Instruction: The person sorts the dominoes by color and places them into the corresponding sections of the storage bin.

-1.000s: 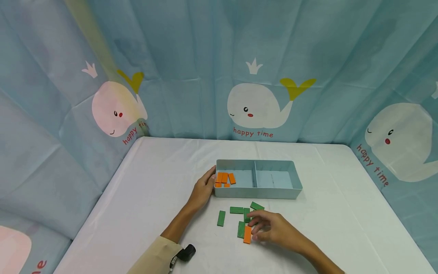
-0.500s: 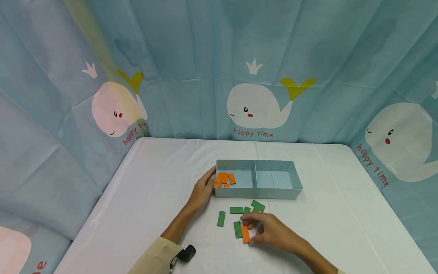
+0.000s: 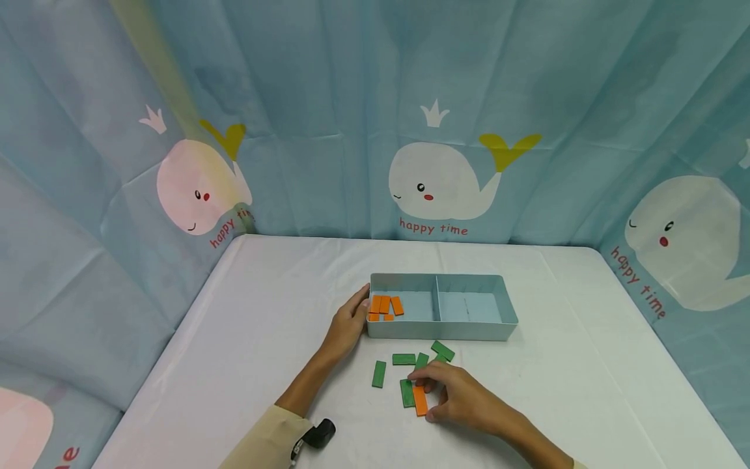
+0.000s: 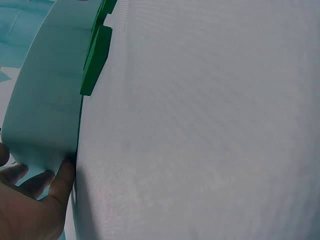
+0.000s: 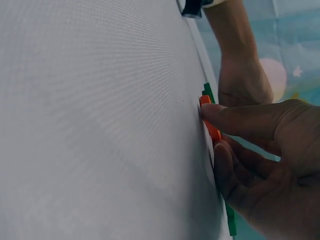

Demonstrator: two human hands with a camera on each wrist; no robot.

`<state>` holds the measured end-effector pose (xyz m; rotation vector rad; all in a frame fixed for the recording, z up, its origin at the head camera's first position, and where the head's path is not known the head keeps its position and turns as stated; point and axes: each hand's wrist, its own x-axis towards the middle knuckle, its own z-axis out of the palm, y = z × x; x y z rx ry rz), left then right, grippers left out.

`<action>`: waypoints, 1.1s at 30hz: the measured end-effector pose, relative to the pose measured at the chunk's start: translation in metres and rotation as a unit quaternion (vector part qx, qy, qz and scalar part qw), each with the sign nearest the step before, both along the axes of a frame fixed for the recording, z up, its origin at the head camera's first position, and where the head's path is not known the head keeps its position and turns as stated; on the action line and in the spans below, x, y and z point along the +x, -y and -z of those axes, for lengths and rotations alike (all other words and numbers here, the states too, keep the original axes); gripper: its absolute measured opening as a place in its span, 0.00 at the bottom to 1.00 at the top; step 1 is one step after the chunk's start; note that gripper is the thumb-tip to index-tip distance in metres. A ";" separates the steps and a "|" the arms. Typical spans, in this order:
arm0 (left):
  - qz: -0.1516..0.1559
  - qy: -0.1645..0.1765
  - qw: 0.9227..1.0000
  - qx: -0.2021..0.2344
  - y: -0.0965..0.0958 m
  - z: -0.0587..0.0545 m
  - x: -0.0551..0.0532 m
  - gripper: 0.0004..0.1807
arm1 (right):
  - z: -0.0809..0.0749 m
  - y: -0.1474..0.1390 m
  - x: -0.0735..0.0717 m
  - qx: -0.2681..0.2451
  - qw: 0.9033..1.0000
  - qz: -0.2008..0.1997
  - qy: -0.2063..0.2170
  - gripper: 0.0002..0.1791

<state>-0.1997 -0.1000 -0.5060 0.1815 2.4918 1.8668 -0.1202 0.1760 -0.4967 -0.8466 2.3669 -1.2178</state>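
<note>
A light blue two-compartment box (image 3: 442, 331) stands on the white table. My left hand (image 3: 344, 329) rests against its left end, fingertips touching the end wall in the left wrist view. Several orange blocks (image 3: 385, 304) lie in the left compartment. In front of the box, my right hand (image 3: 469, 397) pinches a flat orange block (image 3: 420, 401) between thumb and fingers, down at the table. Right beside it lies a green block (image 3: 407, 393). Other green blocks (image 3: 379, 374) are scattered nearby, some partly hidden by the right hand.
The right compartment floor (image 3: 469, 307) shows no blocks. A black wrist camera (image 3: 319, 434) sits at the left sleeve. Behind the table hangs a blue curtain (image 3: 328, 182) printed with whales.
My right hand has moved slightly left and closed its fingers on the orange block. That block and the green one beside it have shifted slightly left. The left hand has stayed still.
</note>
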 end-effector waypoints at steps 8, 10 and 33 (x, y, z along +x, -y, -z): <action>0.002 0.001 1.000 0.006 0.000 0.000 0.000 0.29 | -0.001 -0.001 0.000 0.003 1.000 0.000 0.005 0.32; 0.003 0.001 1.000 0.007 0.000 0.001 -0.001 0.29 | -0.002 -0.002 0.000 -0.001 1.000 0.001 0.007 0.33; 0.008 0.002 1.000 0.002 0.001 -0.001 0.000 0.30 | -0.019 -0.006 -0.004 -0.032 0.999 0.027 -0.001 0.32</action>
